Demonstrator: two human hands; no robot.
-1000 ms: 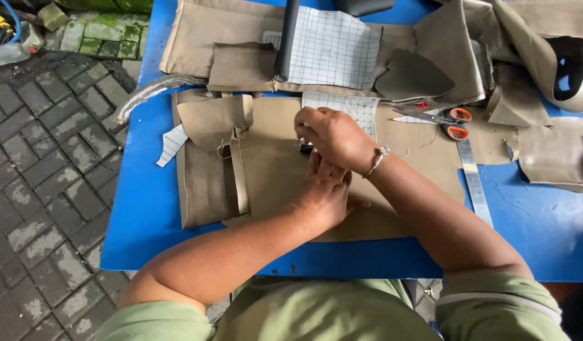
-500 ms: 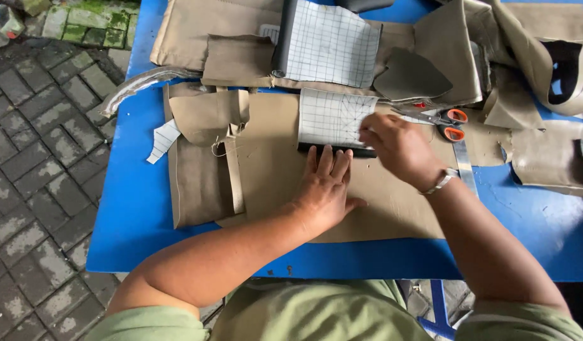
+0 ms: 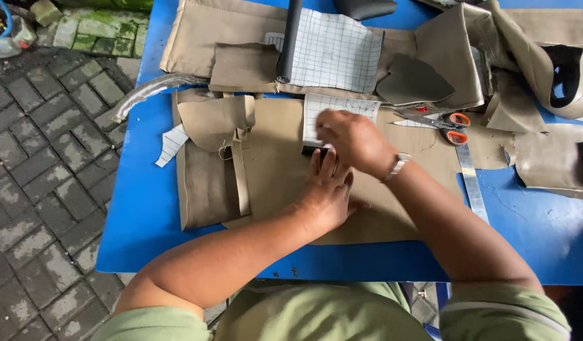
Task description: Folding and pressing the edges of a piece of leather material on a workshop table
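Fingers (image 3: 329,165) spread flat, pressing tan fabric (image 3: 279,170).

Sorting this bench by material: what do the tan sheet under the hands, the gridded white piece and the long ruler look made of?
The tan sheet looks like woven fabric, matte, with soft folds and a loose thread nearby. The gridded white piece seems paper or a paper-backed sheet: flat, crisp-edged, printed lines. The long ruler looks like metal, grey with a dull sheen. The left hand presses the sheet; the right hand works at the white piece's lower edge.
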